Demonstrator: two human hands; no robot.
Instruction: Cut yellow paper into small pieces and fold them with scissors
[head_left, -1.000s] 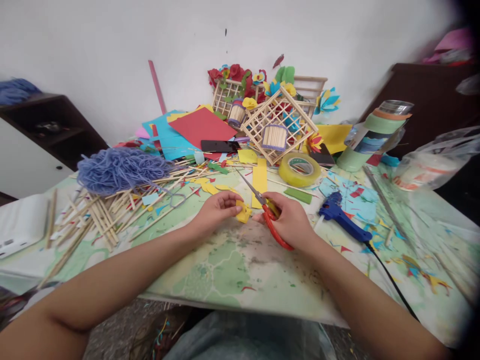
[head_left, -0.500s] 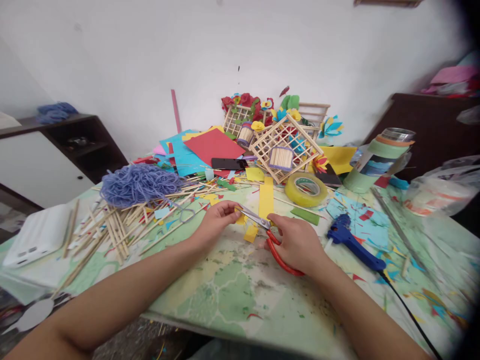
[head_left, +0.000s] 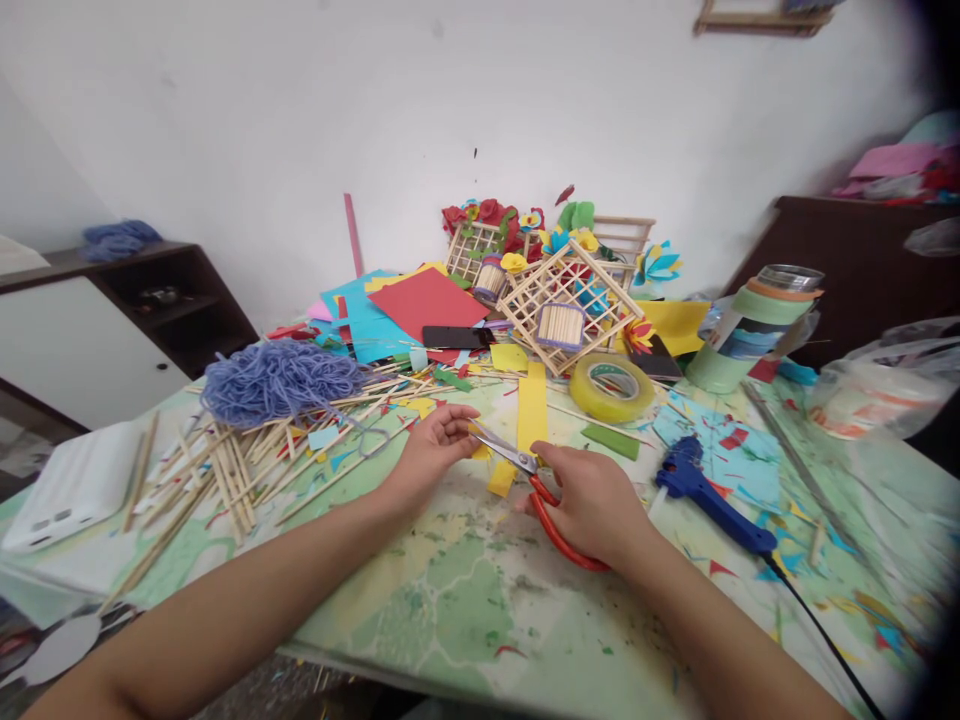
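My right hand (head_left: 592, 505) is wrapped round the red handles of a pair of scissors (head_left: 555, 530). The metal blades point up and left, towards the fingertips of my left hand (head_left: 435, 445). Those fingers are pinched together on a small piece of yellow paper (head_left: 475, 428), mostly hidden by the fingers and blades. Beneath the scissors, a yellow paper scrap (head_left: 501, 478) lies on the table. Just beyond, a yellow paper strip (head_left: 532, 405) stretches away from me.
Left stand blue-purple yarn (head_left: 281, 380), loose wooden sticks (head_left: 232, 470) and a white device (head_left: 75, 485). Clear tape (head_left: 611, 388), a blue glue gun (head_left: 712, 500) and a green flask (head_left: 750, 335) are right. Stick lattices (head_left: 566, 305), coloured paper (head_left: 427, 305) and a phone (head_left: 456, 337) lie behind.
The view has tilted up slightly, so the scene sits lower. My left hand has shifted slightly left from the scissors, and the blades look closer together. My right hand keeps its grip.
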